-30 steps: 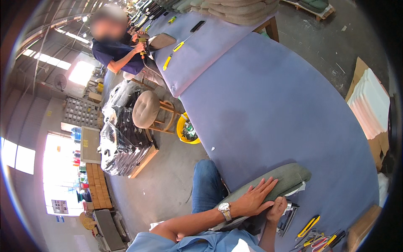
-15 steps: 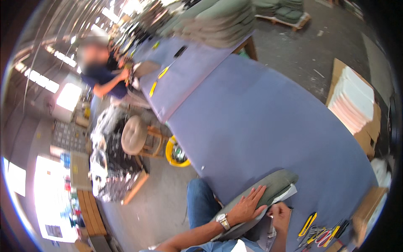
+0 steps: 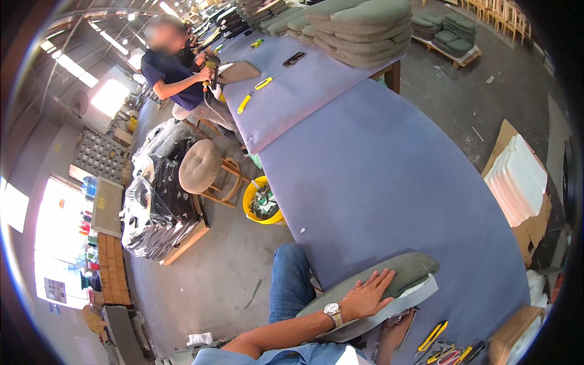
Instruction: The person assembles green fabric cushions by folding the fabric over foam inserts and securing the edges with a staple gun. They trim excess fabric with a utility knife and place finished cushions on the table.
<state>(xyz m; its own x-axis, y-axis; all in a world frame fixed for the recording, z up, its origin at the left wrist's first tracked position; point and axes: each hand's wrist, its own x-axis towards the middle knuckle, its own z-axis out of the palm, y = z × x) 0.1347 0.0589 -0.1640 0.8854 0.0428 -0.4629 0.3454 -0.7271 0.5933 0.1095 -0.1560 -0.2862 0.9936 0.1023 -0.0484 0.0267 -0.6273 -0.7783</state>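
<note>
A green padded seat cushion [image 3: 406, 269] lies tilted at the near edge of the purple-covered worktable [image 3: 389, 176], with a pale backing board under it. My left hand [image 3: 365, 296] lies flat on the cushion's top, fingers spread, a wristwatch on the wrist. My right hand is hidden under the cushion and board at the lower right, so I cannot see its fingers.
Yellow utility knives and small tools [image 3: 433, 336] lie near the table's front. A yellow bucket [image 3: 263, 201], a round stool [image 3: 201, 167] and plastic-wrapped goods [image 3: 155, 207] stand on the floor to the left. Another person [image 3: 176, 67] works at the far table. Stacked green cushions [image 3: 365, 27] sit at the back.
The view has tilted and shifted, so the table and far person sit differently in the picture. My left hand stays flat on the cushion. My right hand has dropped out of sight.
</note>
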